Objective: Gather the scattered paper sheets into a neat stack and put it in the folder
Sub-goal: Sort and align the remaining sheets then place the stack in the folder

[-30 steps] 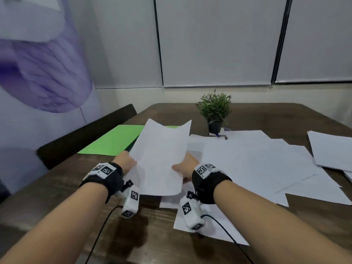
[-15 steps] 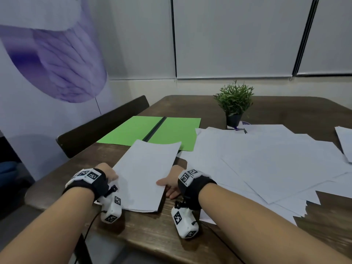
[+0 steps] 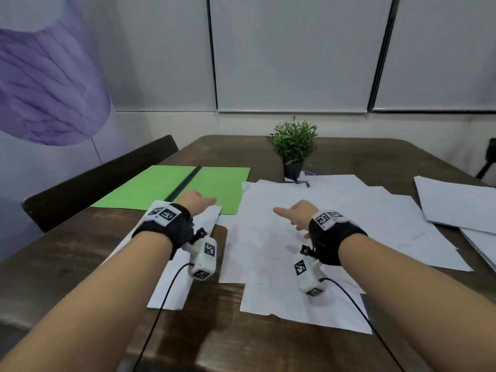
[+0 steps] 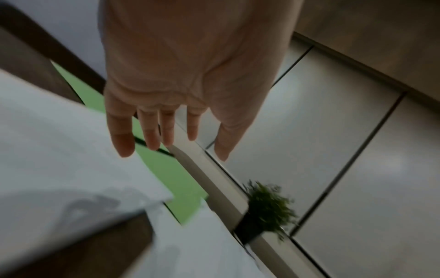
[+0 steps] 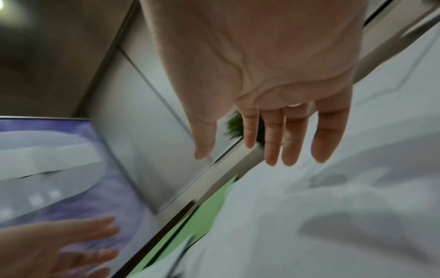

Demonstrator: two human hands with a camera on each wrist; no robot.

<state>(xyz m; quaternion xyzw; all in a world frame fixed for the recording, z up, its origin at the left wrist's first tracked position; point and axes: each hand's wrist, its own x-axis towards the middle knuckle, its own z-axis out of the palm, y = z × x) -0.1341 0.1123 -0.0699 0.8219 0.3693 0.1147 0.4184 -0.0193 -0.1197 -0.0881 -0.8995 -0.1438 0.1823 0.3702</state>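
A small stack of white sheets (image 3: 171, 285) lies on the table near its front edge, under my left forearm. My left hand (image 3: 194, 201) hovers above its far end with straight fingers (image 4: 123, 135), holding nothing. My right hand (image 3: 292, 213) hangs open over the big spread of loose white sheets (image 3: 335, 224) in the middle of the table, fingers (image 5: 290, 143) straight and empty. The open green folder (image 3: 171, 186) lies flat beyond the left hand, with a dark spine down its middle.
A small potted plant (image 3: 293, 146) stands behind the sheets. More white sheets (image 3: 456, 202) lie at the right edge of the brown table (image 3: 67, 253). A dark chair back (image 3: 94, 181) stands along the left side.
Both hands have let go of the small stack, which now lies flat on the table. They have lifted and moved forward and to the right, the right hand over the loose sheets.
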